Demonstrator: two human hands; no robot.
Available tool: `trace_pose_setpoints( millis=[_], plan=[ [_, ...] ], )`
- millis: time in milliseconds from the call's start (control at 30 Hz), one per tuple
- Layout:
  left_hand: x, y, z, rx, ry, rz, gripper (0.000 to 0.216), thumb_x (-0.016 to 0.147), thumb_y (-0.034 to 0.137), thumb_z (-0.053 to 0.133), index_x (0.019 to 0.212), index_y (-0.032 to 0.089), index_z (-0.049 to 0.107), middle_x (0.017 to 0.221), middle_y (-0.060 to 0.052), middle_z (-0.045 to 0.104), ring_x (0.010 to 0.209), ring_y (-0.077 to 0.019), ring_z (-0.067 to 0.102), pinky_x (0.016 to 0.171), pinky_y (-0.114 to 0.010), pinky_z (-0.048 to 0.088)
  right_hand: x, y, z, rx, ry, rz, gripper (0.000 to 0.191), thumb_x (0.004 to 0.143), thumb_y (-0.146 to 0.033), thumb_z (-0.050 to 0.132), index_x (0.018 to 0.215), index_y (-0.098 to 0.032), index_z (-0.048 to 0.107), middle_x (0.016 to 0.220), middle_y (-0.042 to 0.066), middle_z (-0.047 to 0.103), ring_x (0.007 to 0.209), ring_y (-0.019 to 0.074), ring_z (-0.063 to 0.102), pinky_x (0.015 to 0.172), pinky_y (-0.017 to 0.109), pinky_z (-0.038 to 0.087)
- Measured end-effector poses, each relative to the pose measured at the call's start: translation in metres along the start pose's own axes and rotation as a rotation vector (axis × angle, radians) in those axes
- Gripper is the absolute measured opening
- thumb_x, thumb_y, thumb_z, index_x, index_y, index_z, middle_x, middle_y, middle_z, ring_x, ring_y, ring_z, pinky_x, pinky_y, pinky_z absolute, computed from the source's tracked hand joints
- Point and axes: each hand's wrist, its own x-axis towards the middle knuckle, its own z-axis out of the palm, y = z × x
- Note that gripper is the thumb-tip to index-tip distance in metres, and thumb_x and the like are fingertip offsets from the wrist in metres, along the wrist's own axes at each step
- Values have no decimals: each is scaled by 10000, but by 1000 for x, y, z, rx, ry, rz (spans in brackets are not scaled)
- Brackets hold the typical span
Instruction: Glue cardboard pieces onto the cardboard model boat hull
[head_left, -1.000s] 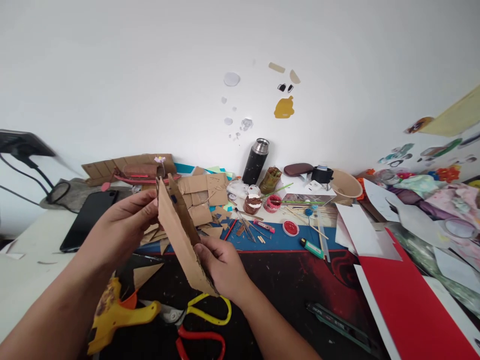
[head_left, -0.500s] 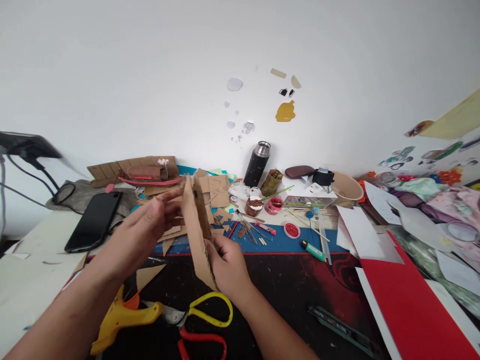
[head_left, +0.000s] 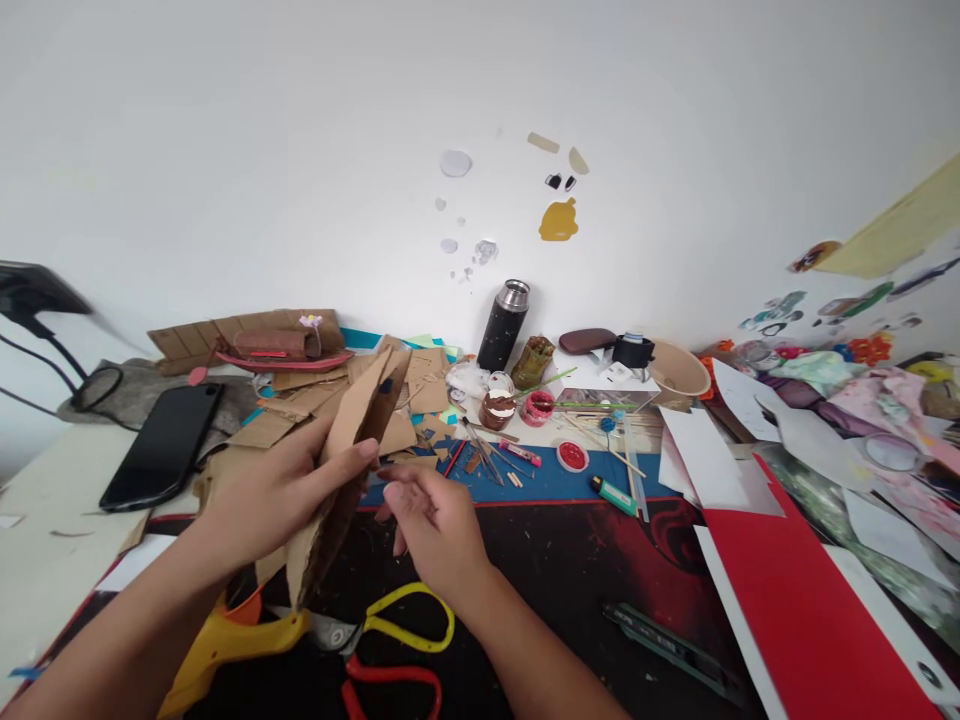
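My left hand (head_left: pixel 289 495) grips a folded piece of brown cardboard (head_left: pixel 358 405), its thumb over the near edge and its fingers behind. The cardboard stands tilted, its two layers parted at the top and its rough cut edge facing right. Just to the right is my right hand (head_left: pixel 442 525), fingers loosely curled and apart, with nothing visible in them. Below the hands lie scissors (head_left: pixel 411 612) with one yellow and one red handle, and a yellow glue gun (head_left: pixel 236 640), partly hidden by my left forearm.
A black phone (head_left: pixel 161 445) lies at left, near a model boat (head_left: pixel 281 360). Behind are cardboard scraps, a black flask (head_left: pixel 504 325) and open paint pots (head_left: pixel 538 407). A dark green cutter (head_left: pixel 667 645) and a red sheet (head_left: pixel 810 600) lie at right.
The cardboard has swung from upright to leaning, its lower end now toward the left. My left hand has closed around it, and my right hand has let go of its edge. The view has shifted slightly.
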Motion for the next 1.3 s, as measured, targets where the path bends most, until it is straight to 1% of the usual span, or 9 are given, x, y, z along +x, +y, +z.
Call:
trace_pose_setpoints(
  millis=[133, 267, 400, 467, 600, 700, 967, 1167, 1300],
  plan=[
    [-1, -3, 0, 25, -170, 44, 496, 847, 749, 712, 880, 262, 803, 713, -2, 702, 689, -267, 628, 600, -310, 498, 5, -3, -3, 160, 108, 36, 540, 1000, -709, 666, 1144, -194, 737, 735, -11, 677, 428, 94, 492, 402, 227, 376],
    [-1, -14, 1, -21, -227, 72, 462, 909, 711, 694, 907, 266, 817, 695, 6, 716, 665, -250, 637, 586, -289, 488, 9, -7, -6, 229, 163, 33, 569, 971, -731, 695, 1177, -200, 689, 707, -30, 658, 409, 94, 481, 388, 229, 357],
    [-1, -23, 2, -60, -336, 67, 428, 930, 691, 699, 884, 278, 803, 649, 5, 689, 689, -255, 638, 603, -285, 501, 9, -6, -6, 254, 201, 18, 586, 934, -772, 719, 1091, -210, 662, 696, -29, 670, 402, 87, 479, 376, 221, 341],
    [-1, -24, 2, -60, -402, 56, 448, 945, 702, 676, 928, 272, 800, 705, -1, 720, 740, -260, 658, 641, -290, 534, 9, -6, -6, 263, 221, 25, 573, 922, -772, 735, 1031, -217, 640, 673, -42, 660, 397, 81, 475, 370, 210, 330],
    [-3, -18, 0, 18, -480, 68, 518, 1009, 701, 586, 1174, 258, 800, 1022, -18, 824, 953, -272, 720, 857, -327, 597, 10, -7, -6, 269, 243, 55, 527, 927, -727, 756, 974, -222, 617, 645, -56, 657, 389, 76, 475, 369, 194, 333],
    [-3, -16, 0, 57, -492, 81, 564, 1023, 724, 537, 1247, 272, 789, 1127, -27, 831, 1075, -298, 733, 948, -359, 602, 11, -7, -7, 269, 240, 56, 502, 928, -703, 769, 961, -229, 608, 628, -59, 657, 379, 79, 474, 363, 194, 326],
    [-4, -22, -1, 153, -528, 105, 637, 1036, 709, 522, 1514, 320, 685, 1323, -26, 814, 1253, -336, 717, 1013, -370, 590, 10, -7, -5, 204, 227, 28, 400, 965, -564, 764, 852, -236, 566, 590, -77, 600, 381, 77, 467, 379, 198, 349],
    [-4, -21, -1, 173, -543, 90, 652, 1028, 722, 531, 1489, 293, 700, 1301, -36, 812, 1233, -341, 717, 1002, -362, 584, 11, -4, -2, 199, 224, 88, 288, 956, -470, 720, 904, -248, 544, 547, -108, 571, 366, 90, 472, 365, 192, 359],
    [-6, -22, 4, 226, -479, 103, 590, 993, 742, 580, 1279, 276, 803, 1107, -26, 836, 1125, -330, 740, 868, -325, 598, 11, -4, 0, 203, 235, 102, 263, 956, -463, 693, 936, -267, 519, 478, -147, 492, 328, 108, 452, 338, 196, 355]
  ],
)
